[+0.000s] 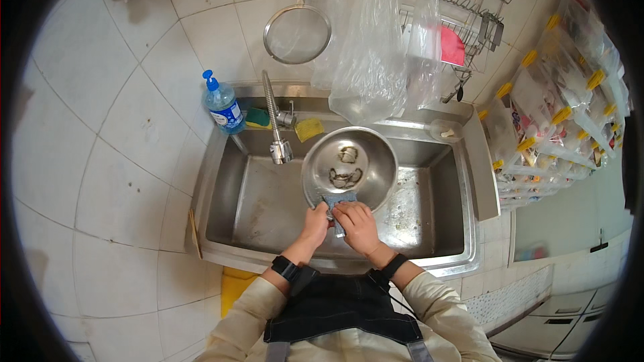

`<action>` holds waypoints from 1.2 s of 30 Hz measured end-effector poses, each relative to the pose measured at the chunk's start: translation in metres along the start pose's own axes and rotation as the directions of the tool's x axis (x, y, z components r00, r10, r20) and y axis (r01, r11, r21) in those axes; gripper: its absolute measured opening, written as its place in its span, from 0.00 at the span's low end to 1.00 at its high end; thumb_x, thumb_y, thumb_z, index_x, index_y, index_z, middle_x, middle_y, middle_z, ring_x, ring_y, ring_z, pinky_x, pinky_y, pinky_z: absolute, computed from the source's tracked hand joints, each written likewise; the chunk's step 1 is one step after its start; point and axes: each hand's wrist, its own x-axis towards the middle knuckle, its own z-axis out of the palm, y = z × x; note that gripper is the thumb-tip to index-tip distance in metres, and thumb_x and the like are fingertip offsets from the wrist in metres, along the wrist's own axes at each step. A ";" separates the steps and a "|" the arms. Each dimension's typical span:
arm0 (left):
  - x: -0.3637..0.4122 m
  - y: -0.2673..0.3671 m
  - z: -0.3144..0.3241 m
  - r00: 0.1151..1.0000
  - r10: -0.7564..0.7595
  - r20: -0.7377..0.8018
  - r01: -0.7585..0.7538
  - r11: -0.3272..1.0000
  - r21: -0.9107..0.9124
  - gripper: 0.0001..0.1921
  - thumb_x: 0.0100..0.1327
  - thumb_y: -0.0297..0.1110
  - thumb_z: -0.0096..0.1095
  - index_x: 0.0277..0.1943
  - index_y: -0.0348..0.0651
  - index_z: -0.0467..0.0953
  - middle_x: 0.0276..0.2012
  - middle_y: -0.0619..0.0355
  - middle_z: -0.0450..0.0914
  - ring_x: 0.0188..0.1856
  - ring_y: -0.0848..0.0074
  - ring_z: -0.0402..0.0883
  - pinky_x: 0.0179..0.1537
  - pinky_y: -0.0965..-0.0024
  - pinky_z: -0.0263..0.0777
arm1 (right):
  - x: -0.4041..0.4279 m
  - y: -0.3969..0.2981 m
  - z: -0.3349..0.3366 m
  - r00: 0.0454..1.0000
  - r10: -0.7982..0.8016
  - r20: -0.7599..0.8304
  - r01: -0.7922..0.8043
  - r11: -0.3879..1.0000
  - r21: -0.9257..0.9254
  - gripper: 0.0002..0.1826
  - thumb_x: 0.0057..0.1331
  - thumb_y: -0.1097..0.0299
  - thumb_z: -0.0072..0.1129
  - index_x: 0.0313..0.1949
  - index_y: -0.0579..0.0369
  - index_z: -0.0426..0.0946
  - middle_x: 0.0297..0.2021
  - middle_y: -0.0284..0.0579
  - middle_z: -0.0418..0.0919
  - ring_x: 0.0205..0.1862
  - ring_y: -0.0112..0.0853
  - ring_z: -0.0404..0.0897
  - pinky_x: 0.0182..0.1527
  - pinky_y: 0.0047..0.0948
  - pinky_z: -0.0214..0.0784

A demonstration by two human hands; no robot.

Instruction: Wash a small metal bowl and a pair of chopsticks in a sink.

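Observation:
My left hand (317,223) grips a small, dark-edged object, mostly hidden by fingers and cloth, at the near rim of a stainless steel bowl (375,161). Under the fingers of my right hand (356,223) is a grey-blue cloth or scouring pad (342,199), pressed against that object. Several pieces with pale middles and dark rims, resembling shellfish, lie in the bowl: one piece (348,154) towards the back and a cluster (345,178) nearer me. The bowl sits over the back part of a stainless steel sink (261,211).
A flexible-neck faucet (274,110) hangs over the sink, left of the bowl. Behind stand a blue-capped pump bottle (224,105), a green sponge (258,117) and a yellow sponge (309,129). Above hang a strainer (298,34) and clear plastic bags (370,50). Clipped bags (548,105) crowd the right.

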 end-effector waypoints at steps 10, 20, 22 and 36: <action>0.001 -0.008 -0.005 0.997 -0.019 -0.069 0.017 1.000 -0.017 0.06 0.57 0.25 0.45 0.35 0.33 0.68 0.32 0.51 0.73 0.29 0.68 0.76 0.27 0.63 0.74 | -0.003 -0.014 0.006 0.993 0.116 -0.010 -0.116 0.993 -0.011 0.13 0.51 0.69 0.51 0.38 0.55 0.73 0.41 0.41 0.74 0.47 0.33 0.72 0.52 0.35 0.61; -0.009 0.025 -0.032 0.981 -0.103 0.166 0.055 0.960 0.276 0.18 0.59 0.28 0.41 0.52 0.31 0.62 0.43 0.48 0.72 0.38 0.65 0.78 0.33 0.62 0.78 | -0.028 0.043 -0.043 0.969 -0.217 0.115 0.238 0.946 -0.223 0.09 0.53 0.68 0.51 0.35 0.50 0.74 0.42 0.37 0.75 0.49 0.30 0.72 0.55 0.35 0.59; -0.018 0.052 -0.016 0.968 -0.128 0.214 -0.010 0.836 0.549 0.22 0.58 0.30 0.42 0.55 0.30 0.58 0.43 0.46 0.72 0.38 0.66 0.78 0.31 0.64 0.78 | -0.039 0.056 -0.043 0.966 -0.207 0.153 0.240 0.941 -0.239 0.09 0.53 0.68 0.51 0.35 0.49 0.74 0.42 0.37 0.75 0.49 0.30 0.72 0.55 0.35 0.59; -0.001 0.019 -0.027 0.951 -0.239 0.196 0.252 0.967 -0.041 0.19 0.55 0.25 0.44 0.50 0.26 0.63 0.40 0.44 0.75 0.38 0.59 0.79 0.36 0.57 0.79 | -0.015 -0.002 -0.009 0.999 -0.018 -0.041 0.015 0.997 -0.069 0.07 0.46 0.71 0.53 0.28 0.51 0.74 0.32 0.35 0.76 0.35 0.30 0.74 0.42 0.31 0.67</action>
